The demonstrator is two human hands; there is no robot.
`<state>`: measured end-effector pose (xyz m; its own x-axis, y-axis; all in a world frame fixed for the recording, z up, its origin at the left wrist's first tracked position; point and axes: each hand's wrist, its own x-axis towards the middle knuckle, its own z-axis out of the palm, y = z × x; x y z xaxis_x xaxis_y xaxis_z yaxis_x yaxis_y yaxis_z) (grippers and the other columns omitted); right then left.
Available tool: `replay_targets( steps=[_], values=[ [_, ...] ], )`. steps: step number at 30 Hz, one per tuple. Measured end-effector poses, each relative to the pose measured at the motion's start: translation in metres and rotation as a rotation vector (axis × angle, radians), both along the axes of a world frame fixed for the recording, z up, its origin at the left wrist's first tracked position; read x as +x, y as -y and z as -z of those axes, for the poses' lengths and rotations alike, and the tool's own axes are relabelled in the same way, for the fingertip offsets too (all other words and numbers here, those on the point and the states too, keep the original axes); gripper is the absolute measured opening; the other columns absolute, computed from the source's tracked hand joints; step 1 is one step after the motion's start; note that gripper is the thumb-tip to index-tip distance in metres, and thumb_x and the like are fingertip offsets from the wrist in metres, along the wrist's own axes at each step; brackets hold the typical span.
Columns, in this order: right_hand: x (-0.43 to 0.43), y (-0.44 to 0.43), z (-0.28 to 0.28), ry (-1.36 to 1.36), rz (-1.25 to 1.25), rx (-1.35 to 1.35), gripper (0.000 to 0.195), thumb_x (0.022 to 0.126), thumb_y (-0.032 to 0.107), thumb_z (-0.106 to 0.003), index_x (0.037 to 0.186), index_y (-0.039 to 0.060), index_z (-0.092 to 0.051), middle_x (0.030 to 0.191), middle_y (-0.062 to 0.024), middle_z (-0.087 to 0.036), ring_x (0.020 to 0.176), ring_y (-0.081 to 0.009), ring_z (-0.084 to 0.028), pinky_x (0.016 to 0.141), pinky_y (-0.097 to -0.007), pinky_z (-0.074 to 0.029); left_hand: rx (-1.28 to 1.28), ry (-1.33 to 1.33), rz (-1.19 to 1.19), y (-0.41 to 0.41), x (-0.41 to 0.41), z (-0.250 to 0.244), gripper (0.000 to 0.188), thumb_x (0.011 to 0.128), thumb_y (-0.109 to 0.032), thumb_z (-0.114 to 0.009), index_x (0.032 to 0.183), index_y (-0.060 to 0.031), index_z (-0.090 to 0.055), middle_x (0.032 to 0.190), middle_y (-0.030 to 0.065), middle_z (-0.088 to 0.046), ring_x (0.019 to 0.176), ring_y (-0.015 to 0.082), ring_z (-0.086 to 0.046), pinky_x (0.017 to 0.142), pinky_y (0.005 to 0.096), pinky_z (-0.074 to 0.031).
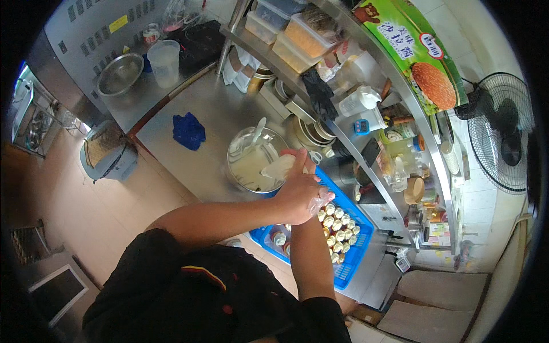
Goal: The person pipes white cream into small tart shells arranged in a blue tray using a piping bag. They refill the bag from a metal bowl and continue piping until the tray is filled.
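My left hand is closed around a clear plastic piping bag with pale cream inside. The bag's narrow end points left, over a steel mixing bowl. Crumpled plastic sticks out at the right side of the hand. My right forearm reaches up from below to the same spot, but my right hand is mostly hidden behind the left. In the bowl are cream and a white spatula leaning on the far rim. Under my arms, a blue plastic basket holds many small cream-topped cups.
A blue cloth lies on the steel worktop. Farther back stand a plastic jug and a steel bowl. A steel shelf with food boxes overhangs the right side. A grey bin stands on the floor at left.
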<state>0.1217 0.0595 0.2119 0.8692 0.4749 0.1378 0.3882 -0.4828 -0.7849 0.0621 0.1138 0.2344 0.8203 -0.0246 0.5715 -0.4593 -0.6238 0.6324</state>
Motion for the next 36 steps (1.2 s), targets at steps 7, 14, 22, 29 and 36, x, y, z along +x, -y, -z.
replay_targets(
  steps=[7, 14, 22, 29, 36],
  values=[
    [0.009, -0.014, 0.017, -0.349, 0.292, -0.051, 0.062, 0.11, 0.056, -0.036, 0.094, 0.0125, -0.078, 0.095, -0.0037, -0.073, 0.079, -0.0162, -0.066, 0.077, -0.032, -0.052, -0.204, -0.01, 0.132, -0.009, -0.01, 0.008, 0.01, 0.093, -0.018, -0.067, 0.087, -0.0099, -0.069, 0.082, 0.016, -0.069, 0.092, 0.0374, -0.068, 0.106, 0.0578, -0.036],
    [0.013, -0.021, 0.041, -0.302, 0.299, 0.106, 0.063, 0.11, 0.05, -0.041, 0.085, 0.0065, -0.078, 0.07, -0.0036, -0.067, 0.069, -0.015, -0.061, 0.066, -0.0316, -0.047, -0.264, -0.002, 0.176, -0.009, -0.012, 0.014, 0.014, 0.094, -0.019, -0.067, 0.084, -0.0092, -0.065, 0.083, 0.0165, -0.066, 0.093, 0.0369, -0.066, 0.091, 0.0507, -0.049],
    [0.015, -0.019, 0.049, -0.535, 0.36, 0.507, 0.06, 0.108, 0.058, -0.041, 0.126, 0.0098, -0.071, 0.101, -0.0047, -0.071, 0.081, -0.0175, -0.063, 0.075, -0.0331, -0.051, -0.173, 0.064, 0.308, -0.006, -0.006, 0.008, 0.015, 0.092, -0.023, -0.071, 0.099, -0.0099, -0.071, 0.109, 0.011, -0.067, 0.112, 0.0363, -0.061, 0.108, 0.052, -0.042],
    [0.021, 0.008, 0.065, -0.815, 0.388, 1.206, 0.064, 0.106, 0.067, -0.036, 0.103, 0.0096, -0.066, 0.095, -0.0118, -0.069, 0.089, -0.0252, -0.064, 0.086, -0.041, -0.052, -0.317, -0.041, 0.196, -0.035, -0.034, -0.005, 0.067, 0.086, -0.014, -0.074, 0.146, 0.0008, -0.047, 0.145, 0.0222, -0.051, 0.137, 0.0392, -0.048, 0.117, 0.0479, -0.036],
    [0.017, 0.09, 0.025, -0.606, 0.424, 1.533, 0.056, 0.109, 0.058, -0.033, 0.098, 0.0113, -0.062, 0.101, -0.0138, -0.07, 0.1, -0.0328, -0.065, 0.095, -0.0496, -0.05, -0.694, -0.071, 0.2, -0.019, -0.045, 0.002, 0.041, 0.097, -0.004, -0.061, 0.135, 0.0043, -0.05, 0.117, 0.0159, -0.062, 0.109, 0.0221, -0.062, 0.108, 0.0426, -0.043]
  ],
)
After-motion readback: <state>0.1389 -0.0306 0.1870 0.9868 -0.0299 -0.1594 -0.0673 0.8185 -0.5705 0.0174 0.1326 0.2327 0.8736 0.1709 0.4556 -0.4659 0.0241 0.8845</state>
